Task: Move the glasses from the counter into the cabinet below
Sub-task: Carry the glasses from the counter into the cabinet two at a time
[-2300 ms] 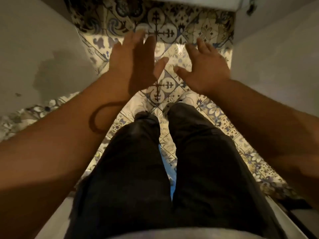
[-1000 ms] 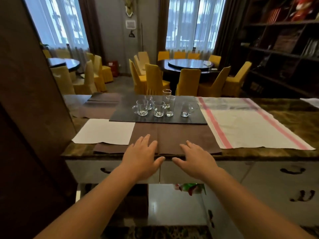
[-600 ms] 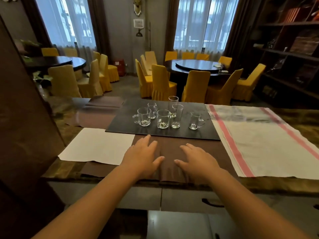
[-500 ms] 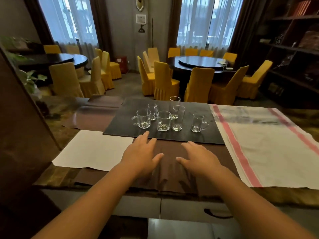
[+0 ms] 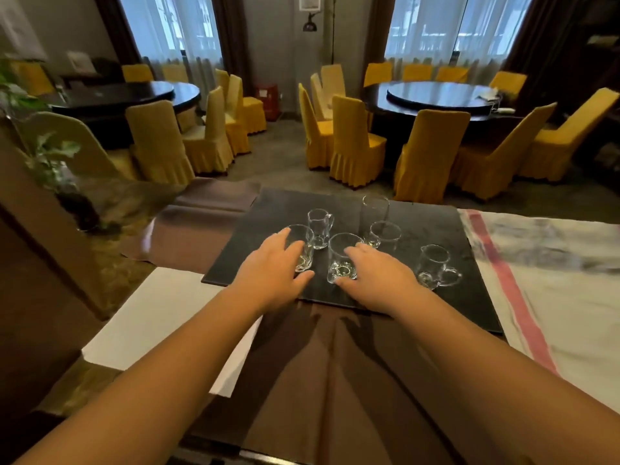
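Both my hands have reached forward onto the dark mat (image 5: 419,297): left hand (image 5: 271,273), fingers straight, touches one glass mug (image 5: 303,246); right hand (image 5: 379,273), fingers loosely extended, touches another mug (image 5: 340,260). No readable writing.

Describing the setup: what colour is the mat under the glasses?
Black mat, best seen in the head view.

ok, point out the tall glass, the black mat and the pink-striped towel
tall glass (image 5: 374,209), head view, on its side wall
black mat (image 5: 436,229), head view, bare right part
pink-striped towel (image 5: 553,297), head view, white middle
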